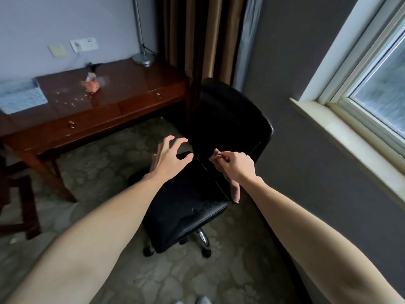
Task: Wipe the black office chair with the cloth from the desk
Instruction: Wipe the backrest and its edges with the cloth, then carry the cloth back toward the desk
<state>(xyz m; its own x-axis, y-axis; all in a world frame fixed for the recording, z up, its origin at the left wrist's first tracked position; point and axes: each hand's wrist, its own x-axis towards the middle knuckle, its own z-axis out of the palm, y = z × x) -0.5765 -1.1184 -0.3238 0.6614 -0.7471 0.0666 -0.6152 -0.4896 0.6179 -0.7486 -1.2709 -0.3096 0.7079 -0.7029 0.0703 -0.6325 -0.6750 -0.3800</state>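
Desk (131, 88) at 10 o'clock, curtain (197, 29) at 12, windowsill (328, 126) at 3. Black office chair (186, 205) centre, long axis 7–1 o'clock, backrest toward 1. Left hand (167, 157) above seat, fingers spread. Right hand (236, 164) pinches cloth (235, 190), which hangs by the seat's right edge.

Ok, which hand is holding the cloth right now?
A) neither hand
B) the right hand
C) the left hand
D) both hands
B: the right hand pinches the pinkish cloth, which hangs beneath it by the black chair, while the left hand is spread open and holds nothing.
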